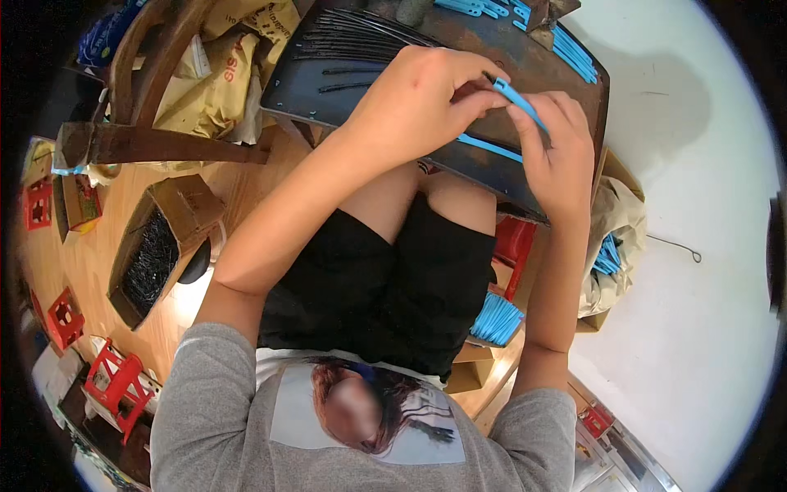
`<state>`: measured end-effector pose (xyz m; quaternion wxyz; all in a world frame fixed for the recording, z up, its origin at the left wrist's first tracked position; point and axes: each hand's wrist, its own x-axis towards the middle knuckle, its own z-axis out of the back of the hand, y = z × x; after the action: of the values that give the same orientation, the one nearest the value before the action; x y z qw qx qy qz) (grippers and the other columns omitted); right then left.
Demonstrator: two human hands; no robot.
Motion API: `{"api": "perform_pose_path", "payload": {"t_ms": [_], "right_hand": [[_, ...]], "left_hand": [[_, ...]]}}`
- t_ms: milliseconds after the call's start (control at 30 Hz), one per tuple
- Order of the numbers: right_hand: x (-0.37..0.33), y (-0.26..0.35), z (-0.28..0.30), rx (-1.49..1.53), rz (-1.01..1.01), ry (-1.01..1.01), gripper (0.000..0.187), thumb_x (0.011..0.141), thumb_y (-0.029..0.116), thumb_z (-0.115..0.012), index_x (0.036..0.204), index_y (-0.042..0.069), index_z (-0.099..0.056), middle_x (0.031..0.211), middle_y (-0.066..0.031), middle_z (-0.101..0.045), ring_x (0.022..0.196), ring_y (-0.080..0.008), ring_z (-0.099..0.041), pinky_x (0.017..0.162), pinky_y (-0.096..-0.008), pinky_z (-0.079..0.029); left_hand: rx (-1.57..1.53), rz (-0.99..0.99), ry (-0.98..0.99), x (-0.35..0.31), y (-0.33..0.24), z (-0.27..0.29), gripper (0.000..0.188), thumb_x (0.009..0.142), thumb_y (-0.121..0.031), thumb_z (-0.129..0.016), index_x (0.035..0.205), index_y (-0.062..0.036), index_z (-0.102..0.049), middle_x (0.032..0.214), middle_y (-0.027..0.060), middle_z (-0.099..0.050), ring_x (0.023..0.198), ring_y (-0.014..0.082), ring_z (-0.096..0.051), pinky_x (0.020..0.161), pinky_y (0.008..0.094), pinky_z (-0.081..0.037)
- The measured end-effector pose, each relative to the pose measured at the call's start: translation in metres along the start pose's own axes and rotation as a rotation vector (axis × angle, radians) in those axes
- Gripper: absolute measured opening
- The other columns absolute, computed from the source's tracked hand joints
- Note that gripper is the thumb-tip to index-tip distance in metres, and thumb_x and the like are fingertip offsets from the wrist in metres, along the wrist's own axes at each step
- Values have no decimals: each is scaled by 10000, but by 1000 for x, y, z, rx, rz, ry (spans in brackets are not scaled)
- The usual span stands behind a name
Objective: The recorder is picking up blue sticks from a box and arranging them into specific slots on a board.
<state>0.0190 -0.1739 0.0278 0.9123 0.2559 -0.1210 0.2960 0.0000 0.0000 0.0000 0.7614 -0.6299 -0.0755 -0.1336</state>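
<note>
The left hand [430,98] and the right hand [561,143] meet above the table [295,94], both grasping one slim blue strip [519,100]. The left grip is a pinch of thumb and fingertips at the strip's upper-left end, where a small black tip [489,78] shows; whether that tip is a separate piece cannot be told. The right grip is clenched on the lower-right part, thumb against curled fingers, so the strip slants down to the right between the two hands. Under them, near the table's close edge, lies another blue piece [492,148] — partly hidden by the hands. Thin black rods [361,37] lie bunched at the table's far left, with a few shorter rods [348,78] just nearer the person. A grey lump [414,11] sits beside the bunch, and a row of blue strips [575,57] fans along the far right. Off the table, a cardboard box [197,197] of black pieces [150,258] stands to the left; more blue pieces [607,256] lie in a paper-lined box [627,225] to the right.
</note>
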Motion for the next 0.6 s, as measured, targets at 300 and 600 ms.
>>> {"api": "perform_pose_path", "payload": {"t_ms": [300,600], "right_hand": [[-1,-6,-34,20,114,191,180,733,177,-640,862,56,-606,820,-101,-532,812,-287,-481,724,-352,-398],[-33,-56,-111,184,85,-191,66,808,-5,-552,848,-45,-585,838,-143,-562,789,-285,-532,707,-364,-433]], "left_hand": [[599,-149,-159,-39,19,44,162,718,-28,-629,880,-22,-630,805,111,-618,736,262,-606,625,307,-485],[1363,-212,-1054,-90,62,192,540,666,-131,-666,1151,-14,-462,1172,218,-468,1113,372,-428,864,405,-402]]}}
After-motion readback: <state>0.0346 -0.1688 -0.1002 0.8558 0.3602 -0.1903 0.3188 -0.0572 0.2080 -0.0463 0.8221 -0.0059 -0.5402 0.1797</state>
